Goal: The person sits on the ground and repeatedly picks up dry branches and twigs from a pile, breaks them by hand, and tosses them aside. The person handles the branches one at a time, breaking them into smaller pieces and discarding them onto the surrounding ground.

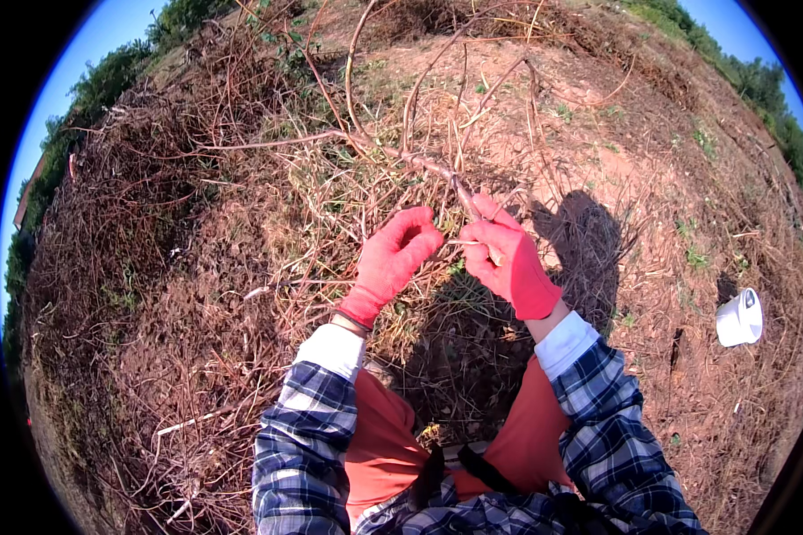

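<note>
A bare woody branch with several long, thin shoots reaches from the dry growth ahead down to my right hand. My right hand, in a red knit glove, is closed around its near end. A thin pale twig crosses from the right hand's fingers towards the left. My left hand, in a matching glove, is just left of it, thumb and fingertips close together; whether they pinch the twig's tip cannot be told. Dry stems and grass lie beneath both hands.
A white plastic bucket is on the reddish soil at the right. Tangled dry vines cover the ground at the left, with loose sticks lower down. My bent knees are below my hands. Green trees line the far edges.
</note>
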Demonstrator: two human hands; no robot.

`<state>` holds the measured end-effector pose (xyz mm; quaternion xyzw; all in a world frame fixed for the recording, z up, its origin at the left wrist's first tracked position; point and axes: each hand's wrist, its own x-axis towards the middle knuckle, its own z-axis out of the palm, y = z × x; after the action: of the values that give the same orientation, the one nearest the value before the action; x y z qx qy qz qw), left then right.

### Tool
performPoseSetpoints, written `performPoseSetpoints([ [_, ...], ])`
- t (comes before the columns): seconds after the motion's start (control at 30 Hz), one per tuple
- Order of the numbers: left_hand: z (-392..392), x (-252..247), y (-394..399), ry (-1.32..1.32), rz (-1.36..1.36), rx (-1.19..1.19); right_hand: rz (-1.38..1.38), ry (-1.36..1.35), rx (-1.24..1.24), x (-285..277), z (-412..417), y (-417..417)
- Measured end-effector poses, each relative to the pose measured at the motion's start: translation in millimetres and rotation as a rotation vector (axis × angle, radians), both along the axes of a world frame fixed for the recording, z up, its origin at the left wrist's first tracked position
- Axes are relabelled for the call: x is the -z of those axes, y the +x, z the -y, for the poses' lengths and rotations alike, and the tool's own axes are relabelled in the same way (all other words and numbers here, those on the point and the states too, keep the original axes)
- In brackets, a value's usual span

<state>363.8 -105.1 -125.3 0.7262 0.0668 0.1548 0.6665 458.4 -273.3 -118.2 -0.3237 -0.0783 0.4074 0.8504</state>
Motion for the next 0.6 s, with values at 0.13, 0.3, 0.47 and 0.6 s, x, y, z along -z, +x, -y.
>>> performPoseSetpoints([
  [0.13, 2, 4, 1, 0.154, -0.033, -0.008, 0.361, -0.155, 0.045, 10, -3, -2],
  [0.3, -4, -1, -3, 0.067, 0.084, -0.027, 0.016, -0.058, 0.044, -7, -4, -6],
  [0.47, -13, -9, -8, -0.269, 0.159, -0.081, 0.021, 0.039, 0.088, -2, 3, 14],
  [0.6, -27, -18, -20, -0.326, 0.252, -0.096, -0.016, 0.191, 0.065, -1, 11, 33],
])
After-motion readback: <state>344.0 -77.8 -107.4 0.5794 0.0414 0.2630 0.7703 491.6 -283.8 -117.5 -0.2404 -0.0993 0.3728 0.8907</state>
